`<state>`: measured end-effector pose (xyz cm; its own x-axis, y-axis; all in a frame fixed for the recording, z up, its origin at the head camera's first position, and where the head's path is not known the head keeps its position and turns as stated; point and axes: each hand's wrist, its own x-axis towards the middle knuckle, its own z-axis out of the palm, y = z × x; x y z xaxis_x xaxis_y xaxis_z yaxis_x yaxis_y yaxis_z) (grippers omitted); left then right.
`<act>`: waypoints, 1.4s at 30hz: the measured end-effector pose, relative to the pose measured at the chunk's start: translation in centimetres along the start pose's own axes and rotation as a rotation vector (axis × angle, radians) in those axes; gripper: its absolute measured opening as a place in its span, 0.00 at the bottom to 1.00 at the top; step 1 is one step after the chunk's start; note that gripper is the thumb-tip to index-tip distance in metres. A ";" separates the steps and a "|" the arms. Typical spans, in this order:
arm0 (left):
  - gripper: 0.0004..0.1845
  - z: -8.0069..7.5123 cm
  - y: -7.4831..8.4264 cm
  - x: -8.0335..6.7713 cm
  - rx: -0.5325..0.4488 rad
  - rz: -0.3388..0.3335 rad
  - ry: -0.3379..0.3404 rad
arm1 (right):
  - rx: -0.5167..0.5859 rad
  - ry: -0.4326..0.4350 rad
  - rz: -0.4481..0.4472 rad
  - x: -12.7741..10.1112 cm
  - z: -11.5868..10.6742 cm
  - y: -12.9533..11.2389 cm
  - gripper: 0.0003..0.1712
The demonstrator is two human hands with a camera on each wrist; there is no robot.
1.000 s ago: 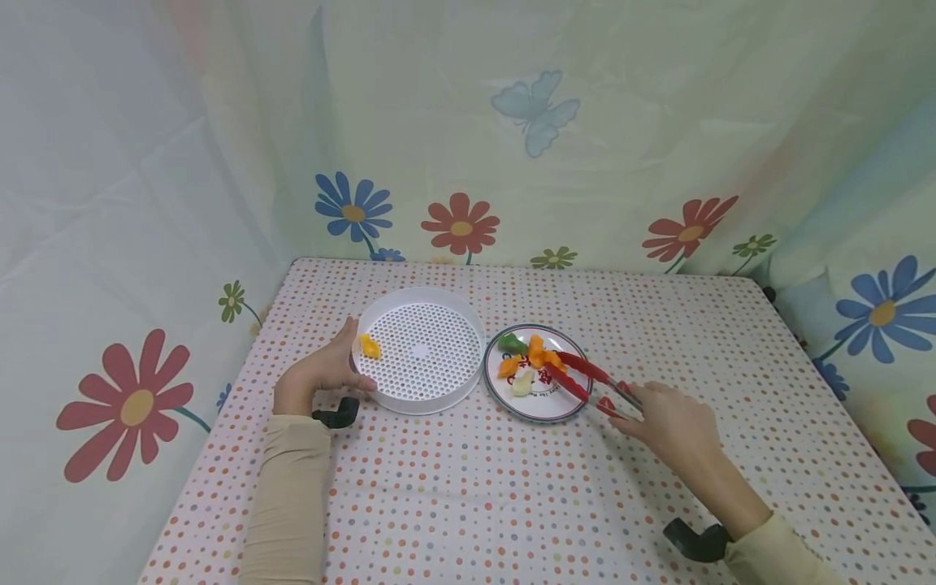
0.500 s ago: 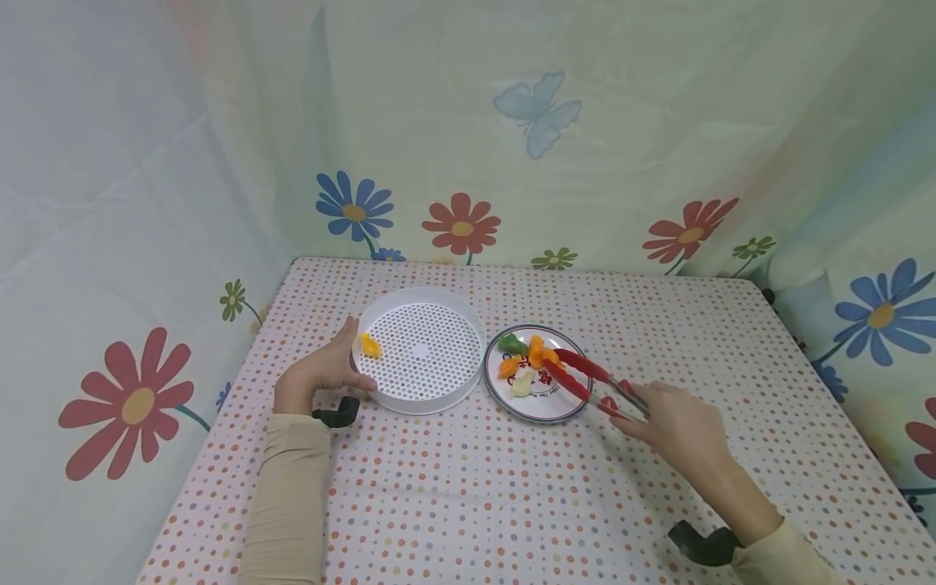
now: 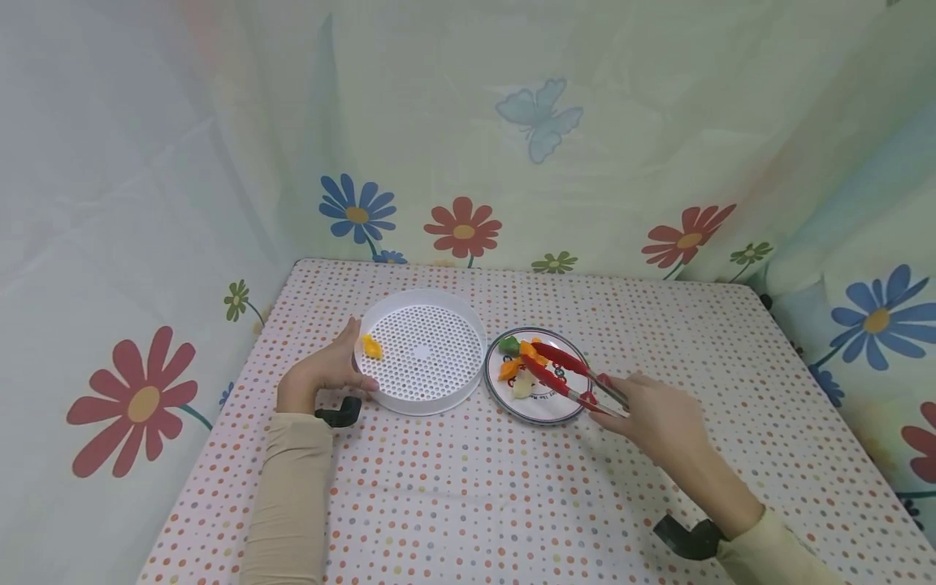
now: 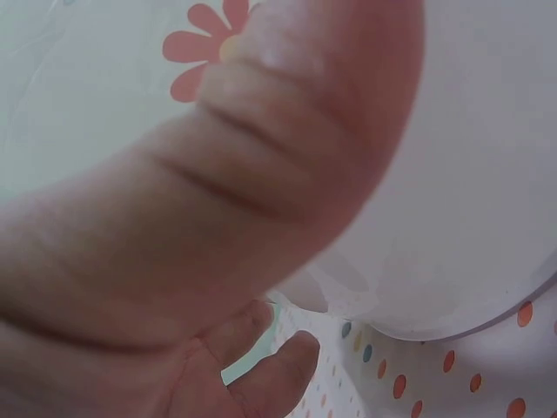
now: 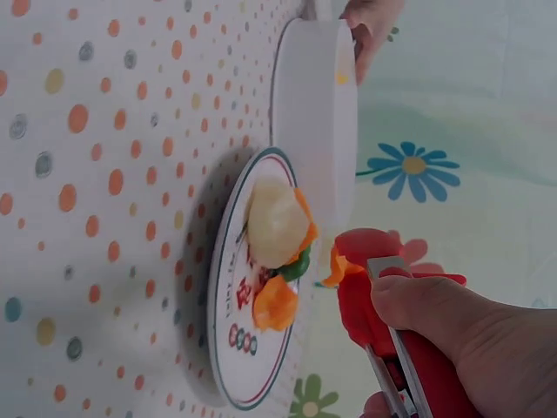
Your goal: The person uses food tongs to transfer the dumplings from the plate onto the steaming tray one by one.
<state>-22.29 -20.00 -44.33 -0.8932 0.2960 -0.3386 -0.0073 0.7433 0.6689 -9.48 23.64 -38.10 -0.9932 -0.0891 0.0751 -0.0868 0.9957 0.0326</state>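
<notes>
My left hand (image 3: 329, 366) holds the side of a round white perforated steamer tray (image 3: 424, 398), thumb and fingers spread along its wall. In that tray a yellow piece (image 3: 372, 347) lies by the left wall. My right hand (image 3: 661, 414) grips a pair of red-tipped tongs (image 3: 559, 357). Between the tong tips is an orange piece (image 5: 345, 266), held above the patterned plate (image 3: 548, 411) in the right wrist view. That plate carries a green piece (image 3: 509, 346), a cream-white piece (image 3: 522, 386) and more orange pieces (image 5: 275, 303).
Tray and plate stand side by side on a table with a dotted cloth (image 3: 439, 504). Behind and to the sides hangs a flower-printed curtain (image 3: 585, 179). Each wrist bears a black camera mount (image 3: 687, 538).
The right hand and tongs have shifted left over the plate, with an orange piece now between the tips. The left hand and the tray have stayed in place.
</notes>
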 end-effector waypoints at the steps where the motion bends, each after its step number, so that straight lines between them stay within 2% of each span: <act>1: 0.76 0.0 0.0 0.1 0.004 0.002 0.001 | 0.000 0.003 -0.007 0.1 -0.1 -0.2 0.38; 10: 0.77 0.1 -0.2 0.3 0.005 -0.012 -0.005 | 0.023 0.040 -0.094 1.8 -0.1 -3.3 0.34; 19: 0.76 0.0 -0.3 0.3 -0.003 -0.007 -0.003 | 0.016 0.053 -0.190 5.8 0.5 -7.0 0.30; 29: 0.75 0.0 -0.4 0.4 0.008 -0.026 -0.014 | -0.006 0.043 -0.294 9.2 1.6 -10.8 0.25; 34: 0.74 0.0 -0.3 0.4 0.013 -0.035 -0.014 | -0.033 0.018 -0.340 10.5 2.5 -12.6 0.26; 42: 0.74 0.1 -0.1 0.3 0.002 -0.039 -0.003 | -0.077 -0.051 -0.345 12.0 3.2 -14.9 0.28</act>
<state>-22.53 -19.89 -44.58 -0.8908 0.2682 -0.3668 -0.0418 0.7554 0.6539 -20.34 7.82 -40.83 -0.9091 -0.4166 -0.0031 -0.4138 0.9021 0.1221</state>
